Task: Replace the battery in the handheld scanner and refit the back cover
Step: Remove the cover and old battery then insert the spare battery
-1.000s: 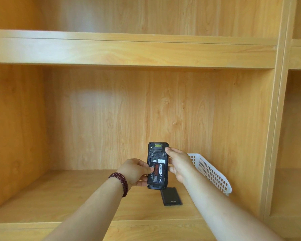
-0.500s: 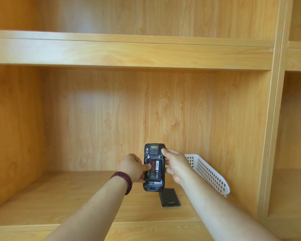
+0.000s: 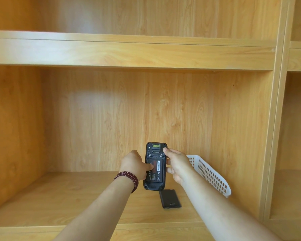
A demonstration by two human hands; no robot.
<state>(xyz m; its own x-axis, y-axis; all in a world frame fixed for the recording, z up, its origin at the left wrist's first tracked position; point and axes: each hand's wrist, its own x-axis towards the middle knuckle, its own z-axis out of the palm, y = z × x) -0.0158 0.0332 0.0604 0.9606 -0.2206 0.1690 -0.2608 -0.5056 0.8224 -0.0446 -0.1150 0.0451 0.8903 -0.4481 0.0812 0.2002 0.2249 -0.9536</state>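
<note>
I hold the black handheld scanner (image 3: 155,167) upright above the shelf, its open back facing me. A black battery (image 3: 157,171) with a red and white label sits in the bay. My left hand (image 3: 135,165) grips the scanner's left side, its thumb pressed on the battery. My right hand (image 3: 176,164) grips the right side, index finger near the top corner. The black back cover (image 3: 169,199) lies flat on the shelf just below the scanner.
A white perforated plastic basket (image 3: 210,174) leans against the compartment's right wall behind my right arm. The wooden shelf board (image 3: 59,197) stretches left. An upper shelf (image 3: 129,51) runs overhead and a vertical divider (image 3: 274,136) stands at the right.
The scanner and both hands have shifted slightly left and up in view. My left thumb has slid further onto the battery label. The back cover has stayed on the shelf.
</note>
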